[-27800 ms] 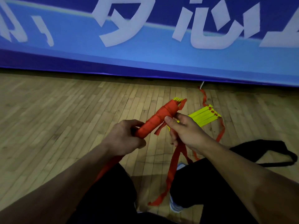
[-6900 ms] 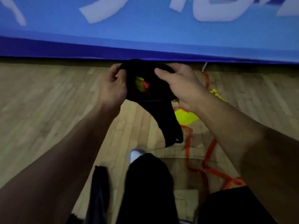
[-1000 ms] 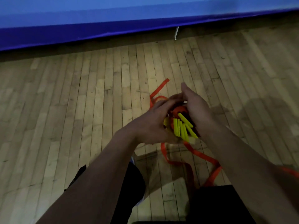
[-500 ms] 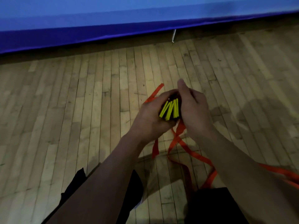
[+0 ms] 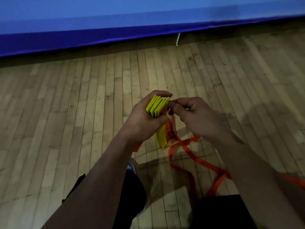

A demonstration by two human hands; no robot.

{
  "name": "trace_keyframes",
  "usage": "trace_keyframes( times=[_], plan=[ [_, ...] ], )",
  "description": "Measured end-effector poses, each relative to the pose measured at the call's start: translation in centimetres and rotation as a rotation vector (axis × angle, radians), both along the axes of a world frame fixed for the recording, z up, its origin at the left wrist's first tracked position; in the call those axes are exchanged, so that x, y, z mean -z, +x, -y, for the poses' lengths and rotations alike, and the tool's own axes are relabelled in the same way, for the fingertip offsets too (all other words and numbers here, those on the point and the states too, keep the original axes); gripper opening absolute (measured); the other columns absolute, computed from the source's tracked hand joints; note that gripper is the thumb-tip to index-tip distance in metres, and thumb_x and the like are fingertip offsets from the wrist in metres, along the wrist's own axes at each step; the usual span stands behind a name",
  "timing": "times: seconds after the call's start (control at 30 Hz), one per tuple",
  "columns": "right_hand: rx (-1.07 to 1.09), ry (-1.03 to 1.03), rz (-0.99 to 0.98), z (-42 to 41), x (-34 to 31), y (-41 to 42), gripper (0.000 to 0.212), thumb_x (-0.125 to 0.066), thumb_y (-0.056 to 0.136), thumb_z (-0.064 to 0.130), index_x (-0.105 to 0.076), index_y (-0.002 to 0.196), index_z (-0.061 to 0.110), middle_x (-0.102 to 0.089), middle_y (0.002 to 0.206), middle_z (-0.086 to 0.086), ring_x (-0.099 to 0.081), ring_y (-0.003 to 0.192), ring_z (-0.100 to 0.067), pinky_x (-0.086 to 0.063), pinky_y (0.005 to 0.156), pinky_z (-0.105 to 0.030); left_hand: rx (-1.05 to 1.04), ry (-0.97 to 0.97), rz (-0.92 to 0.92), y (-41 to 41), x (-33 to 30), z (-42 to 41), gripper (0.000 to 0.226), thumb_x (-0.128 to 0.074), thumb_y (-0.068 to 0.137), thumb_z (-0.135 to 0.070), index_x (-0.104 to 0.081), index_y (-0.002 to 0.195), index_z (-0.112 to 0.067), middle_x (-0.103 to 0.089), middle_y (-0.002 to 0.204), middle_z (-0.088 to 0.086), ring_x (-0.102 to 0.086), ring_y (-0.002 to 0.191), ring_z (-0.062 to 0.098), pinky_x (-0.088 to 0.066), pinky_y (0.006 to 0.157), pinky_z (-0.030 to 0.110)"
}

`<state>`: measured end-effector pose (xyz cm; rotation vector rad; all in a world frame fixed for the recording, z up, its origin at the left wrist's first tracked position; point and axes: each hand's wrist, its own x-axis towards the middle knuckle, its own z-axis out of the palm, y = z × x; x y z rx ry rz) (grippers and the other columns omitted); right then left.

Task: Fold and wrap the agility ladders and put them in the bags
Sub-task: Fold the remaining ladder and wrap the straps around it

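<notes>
The left hand (image 5: 145,116) clamps the stacked yellow rungs (image 5: 157,106) above the floor (image 5: 82,104); the right hand (image 5: 189,114) seemingly pinches the orange strap (image 5: 183,144). Square the rungs first, then wind tightly.

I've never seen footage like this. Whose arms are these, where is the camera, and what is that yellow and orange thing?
There is no machine here: a person wears a camera on the head, looking down at their own bare arms. The left hand grips a bundle of yellow rungs, the flat slats of an agility ladder gathered into a stack. The right hand pinches something at the top edge of that stack, likely the strap. The ladder's orange straps trail loose over the wooden floor. Behind runs a blue banner. The dark shapes at the bottom appear to be the person's legs.
</notes>
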<state>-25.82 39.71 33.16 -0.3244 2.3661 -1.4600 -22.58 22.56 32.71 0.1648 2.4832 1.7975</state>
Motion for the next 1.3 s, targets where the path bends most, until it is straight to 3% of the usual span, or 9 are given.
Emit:
trace_keyframes(
  times=[0.13,0.27,0.37,0.6,0.77,0.97,1.07,1.2,1.3],
  plan=[
    [0.080,0.223,-0.173,0.9,0.3,0.5,0.020,-0.050,0.102,0.036,-0.069,0.098,0.028,-0.067,0.078,0.010,-0.063,0.066,-0.016,-0.041,0.047,-0.017,0.041,-0.054,0.013,-0.1,0.4,-0.2,0.065,-0.067,0.075,-0.006,-0.049,0.128,-0.037,-0.069,0.103,-0.005,-0.068,0.099,0.014,-0.059,0.083,0.044],
    [0.088,0.488,-0.233,1.5,1.0,0.6,0.024,-0.046,0.102,0.034,-0.065,0.112,0.022,-0.055,0.073,0.006,-0.056,0.069,-0.016,-0.032,0.051,-0.026,-0.008,-0.120,-0.016,-0.3,0.5,-0.5,0.054,-0.071,0.075,-0.001,-0.054,0.117,-0.030,-0.066,0.095,-0.008,-0.067,0.089,0.008,-0.059,0.076,0.041],
    [0.037,0.374,-0.259,1.5,1.4,0.8,0.024,-0.044,0.103,0.031,-0.063,0.100,0.018,-0.057,0.074,0.001,-0.062,0.079,-0.026,-0.038,0.059,-0.030,-0.060,-0.051,0.001,-0.4,0.4,-0.3,0.034,-0.064,0.070,-0.008,-0.059,0.101,-0.022,-0.066,0.089,-0.003,-0.067,0.085,0.015,-0.059,0.072,0.041],
    [-0.018,0.069,-0.524,2.2,2.7,1.8,0.046,-0.044,0.100,0.035,-0.056,0.138,0.013,-0.059,0.102,-0.007,-0.059,0.081,-0.016,-0.050,0.068,-0.029,-0.324,0.253,0.005,-0.6,0.5,-0.2,0.013,-0.060,0.073,-0.006,-0.062,0.078,-0.018,-0.063,0.072,-0.006,-0.062,0.072,0.010,-0.051,0.067,0.027],
    [-0.176,0.299,-0.543,3.0,4.6,3.6,0.063,-0.013,0.102,0.057,-0.027,0.155,0.025,-0.049,0.117,-0.008,-0.052,0.077,-0.010,-0.056,0.063,-0.037,-0.442,0.581,-0.035,-0.9,-0.4,1.4,0.006,-0.055,0.076,-0.008,-0.055,0.075,-0.014,-0.052,0.068,-0.001,-0.050,0.065,0.015,-0.043,0.062,0.031],
    [-0.321,0.641,-0.323,3.7,5.2,5.0,0.106,-0.045,0.095,0.059,0.057,0.120,0.043,-0.013,0.158,-0.008,-0.065,0.090,-0.023,-0.059,0.074,-0.043,-0.552,0.775,0.038,-1.1,-3.0,1.8,0.032,-0.056,0.093,-0.046,-0.054,0.081,-0.017,-0.042,0.069,-0.002,-0.044,0.061,0.012,-0.043,0.061,0.029],
    [-0.268,0.621,-0.366,3.2,4.9,4.6,0.088,-0.028,0.100,0.060,0.057,0.117,0.044,-0.048,0.134,-0.009,-0.064,0.089,-0.021,-0.057,0.076,-0.040,-0.604,0.772,0.081,-1.0,-4.0,2.6,0.041,-0.049,0.095,-0.056,-0.059,0.096,-0.016,-0.053,0.082,-0.002,-0.056,0.077,0.012,-0.053,0.072,0.030],
    [-0.305,0.629,-0.439,3.5,2.7,5.2,0.079,-0.022,0.099,0.060,0.043,0.136,0.037,-0.057,0.114,-0.005,-0.062,0.086,-0.020,-0.054,0.076,-0.036,-0.423,0.605,0.128,0.9,-3.9,3.6,0.063,-0.063,0.084,-0.052,-0.046,0.131,-0.014,-0.056,0.123,0.007,-0.061,0.113,0.022,-0.052,0.098,0.048],
    [-0.285,0.648,-0.584,4.4,0.7,6.3,0.077,-0.021,0.097,0.063,0.017,0.155,0.029,-0.060,0.109,-0.006,-0.064,0.085,-0.024,-0.052,0.071,-0.034,-0.339,0.487,0.246,3.1,-3.4,2.1,0.064,-0.075,0.083,-0.030,-0.045,0.133,-0.004,-0.064,0.110,0.013,-0.067,0.106,0.025,-0.055,0.093,0.049]
  ],
)
